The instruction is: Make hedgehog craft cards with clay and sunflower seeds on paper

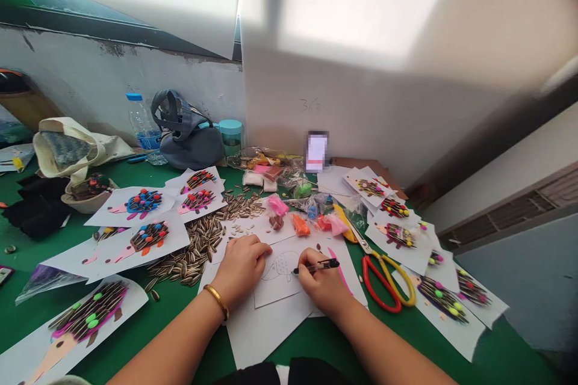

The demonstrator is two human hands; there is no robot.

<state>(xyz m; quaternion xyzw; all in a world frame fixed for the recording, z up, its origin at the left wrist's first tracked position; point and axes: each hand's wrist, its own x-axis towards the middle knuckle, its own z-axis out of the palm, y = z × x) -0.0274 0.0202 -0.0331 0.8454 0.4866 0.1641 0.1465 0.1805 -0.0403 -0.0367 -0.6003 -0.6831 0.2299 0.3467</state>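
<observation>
My right hand (pixel 321 284) grips a black pen (pixel 329 264), its tip on a small white sheet (pixel 276 296). The sheet bears a line drawing of a hedgehog (pixel 280 267) with a pointed snout and scalloped spines. My left hand (pixel 240 269), with a gold bangle on the wrist, lies on the sheet's left side, fingers resting loosely and holding nothing. Larger white papers (pixel 266 340) are under the sheet. Behind it sit lumps of clay, among them an orange one (pixel 300 225) and a pink one (pixel 277 205).
Striped sunflower seeds (pixel 201 243) are heaped to the left. Red-and-yellow scissors (pixel 383 277) lie at the right. Seed-and-clay hedgehog cards (pixel 149 237) are spread on both sides. A phone (pixel 316 151), a bag (pixel 192 141) and a bottle (pixel 147 129) stand at the back.
</observation>
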